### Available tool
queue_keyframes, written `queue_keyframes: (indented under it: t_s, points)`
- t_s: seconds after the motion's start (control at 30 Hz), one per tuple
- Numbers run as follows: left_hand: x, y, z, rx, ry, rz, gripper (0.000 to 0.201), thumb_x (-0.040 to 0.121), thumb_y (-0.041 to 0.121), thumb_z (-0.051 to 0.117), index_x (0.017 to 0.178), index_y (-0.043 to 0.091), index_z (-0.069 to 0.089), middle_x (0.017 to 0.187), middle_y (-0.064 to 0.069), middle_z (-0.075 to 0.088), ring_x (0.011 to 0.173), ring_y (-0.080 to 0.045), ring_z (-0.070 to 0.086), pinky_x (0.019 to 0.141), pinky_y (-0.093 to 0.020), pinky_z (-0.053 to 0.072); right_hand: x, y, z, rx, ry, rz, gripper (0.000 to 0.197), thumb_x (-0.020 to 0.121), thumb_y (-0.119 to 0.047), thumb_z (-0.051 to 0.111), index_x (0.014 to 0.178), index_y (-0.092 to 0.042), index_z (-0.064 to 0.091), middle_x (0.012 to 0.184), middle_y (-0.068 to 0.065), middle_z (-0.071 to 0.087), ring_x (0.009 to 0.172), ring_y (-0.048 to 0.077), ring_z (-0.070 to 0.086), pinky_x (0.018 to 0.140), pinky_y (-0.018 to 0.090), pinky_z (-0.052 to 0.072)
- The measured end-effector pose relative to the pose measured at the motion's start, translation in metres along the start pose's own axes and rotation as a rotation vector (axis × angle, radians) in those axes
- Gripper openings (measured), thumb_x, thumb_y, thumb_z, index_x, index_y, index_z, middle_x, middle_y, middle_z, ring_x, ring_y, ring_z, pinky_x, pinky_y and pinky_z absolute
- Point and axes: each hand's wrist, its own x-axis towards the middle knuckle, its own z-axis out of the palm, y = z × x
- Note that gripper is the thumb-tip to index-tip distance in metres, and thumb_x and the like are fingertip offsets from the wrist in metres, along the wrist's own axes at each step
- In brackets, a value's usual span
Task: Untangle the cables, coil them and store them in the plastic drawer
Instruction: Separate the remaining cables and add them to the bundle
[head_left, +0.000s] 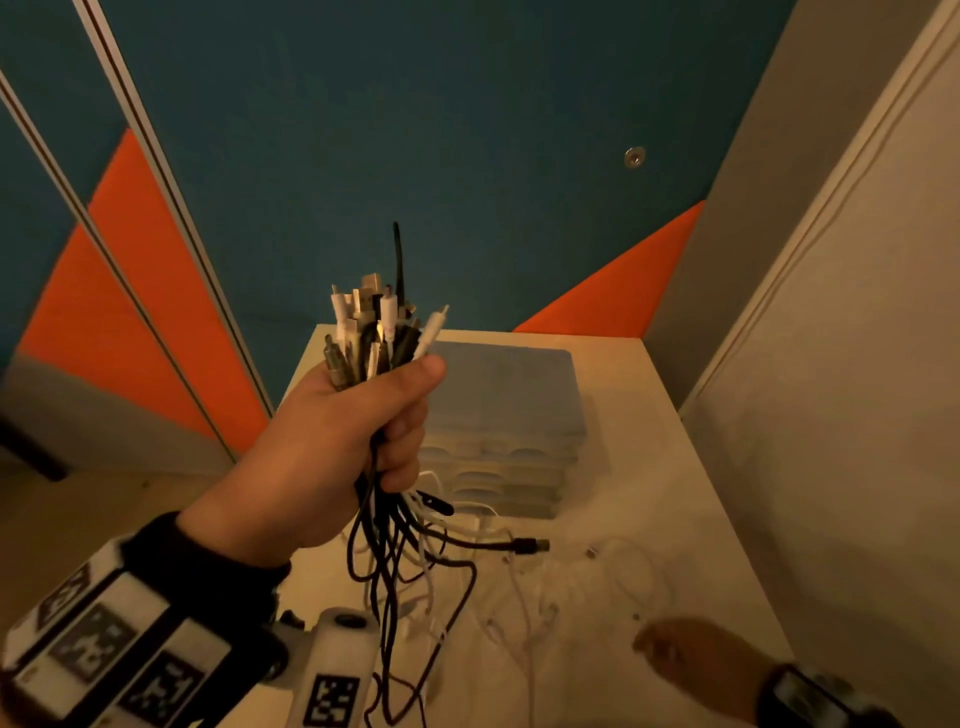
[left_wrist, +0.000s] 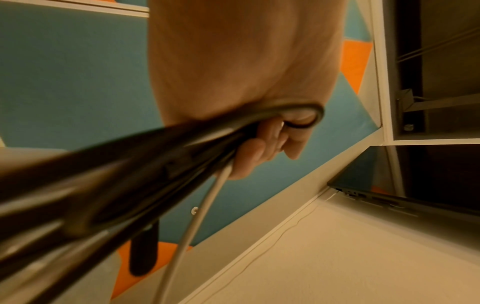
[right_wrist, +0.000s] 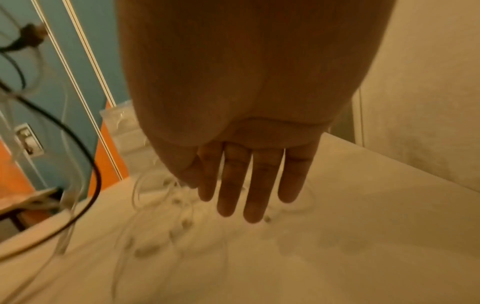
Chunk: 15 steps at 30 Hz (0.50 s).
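Observation:
My left hand (head_left: 358, 415) is raised above the white table (head_left: 675, 519) and grips a bundle of black and white cables (head_left: 376, 332), plug ends sticking up out of the fist. The rest of the cables (head_left: 410, 561) hangs tangled below the hand down to the table. In the left wrist view the curled fingers (left_wrist: 259, 150) wrap the dark cables (left_wrist: 155, 160) and one pale cable. The clear plastic drawer unit (head_left: 509, 415) stands behind the hand. My right hand (head_left: 691, 654) hovers low at the table's front right, fingers (right_wrist: 257, 185) straight and spread, holding nothing, above thin white cables (right_wrist: 161, 195) lying on the table.
A blue and orange wall panel (head_left: 467, 130) rises behind the table. A pale wall (head_left: 831, 364) closes the right side. In the left wrist view a dark laptop (left_wrist: 402, 181) sits on a shelf to the right. A cable plug (head_left: 530, 545) lies near the drawers.

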Motion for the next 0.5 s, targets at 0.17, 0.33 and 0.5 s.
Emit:
queue_keyframes:
  t_s: [0.17,0.33,0.5]
  points:
    - [-0.009,-0.01,-0.013,0.007,0.034,0.002,0.03,0.073,0.033,0.072,0.065,0.02,0.046,0.057,0.0,0.03,0.04,-0.01,0.027,0.041,-0.022,0.028,0.066,-0.075,-0.024,0.132,0.268,-0.091,0.019,0.092,-0.022,0.056,0.105,-0.025,0.07,0.105,-0.003,0.07,0.099,0.012,0.064,0.084,0.016,0.043]
    - [-0.017,-0.017,-0.027,-0.014,0.112,-0.021,0.031,0.074,0.03,0.074,0.064,0.02,0.046,0.056,0.001,0.03,0.039,-0.01,0.027,0.041,-0.023,0.027,0.131,-0.147,0.004,0.197,0.231,-0.082,0.028,0.094,-0.02,0.05,0.115,-0.017,0.067,0.117,0.005,0.068,0.108,0.02,0.062,0.09,0.025,0.045]
    - [-0.018,-0.031,-0.033,0.012,0.195,-0.047,0.03,0.082,0.024,0.067,0.06,0.022,0.047,0.055,0.0,0.029,0.041,-0.013,0.024,0.042,-0.024,0.025,0.182,-0.162,0.021,0.104,0.171,0.158,0.034,0.099,-0.029,0.039,0.118,-0.01,0.06,0.126,0.013,0.061,0.114,0.03,0.058,0.093,0.034,0.045]
